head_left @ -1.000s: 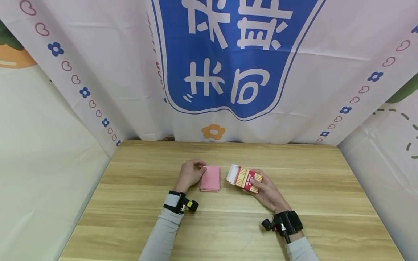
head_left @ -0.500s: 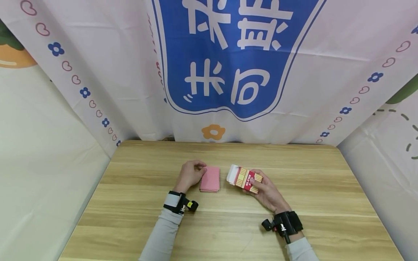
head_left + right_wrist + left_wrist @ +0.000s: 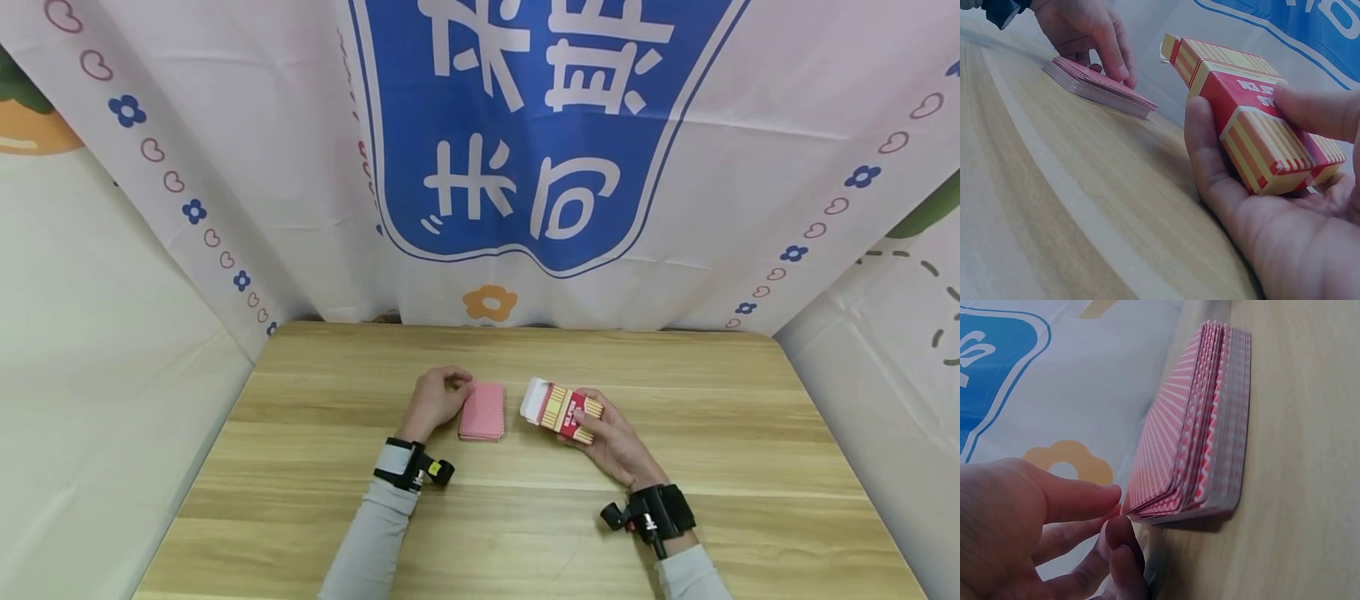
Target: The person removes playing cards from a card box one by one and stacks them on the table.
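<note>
A squared stack of playing cards (image 3: 482,412) with red-and-white patterned backs lies on the table. My left hand (image 3: 441,398) pinches its far left corner between thumb and fingertips. In the left wrist view, the upper cards (image 3: 1169,428) are slightly fanned above the rest, and the left thumb (image 3: 1082,501) meets the corner. To the right, my right hand (image 3: 617,442) holds a red-and-yellow striped card box (image 3: 566,411) above the table. Its thumb lies on the printed face, with fingers curled beneath. The box's white flap (image 3: 535,398) is open and points toward the cards; its inside cannot be seen.
A wood-grain table (image 3: 495,517) extends around both hands. Behind it hangs a white cloth (image 3: 315,167) with a blue printed panel, reaching the table's back edge. Cloth also hangs on both sides. A black camera strap (image 3: 660,510) circles each wrist.
</note>
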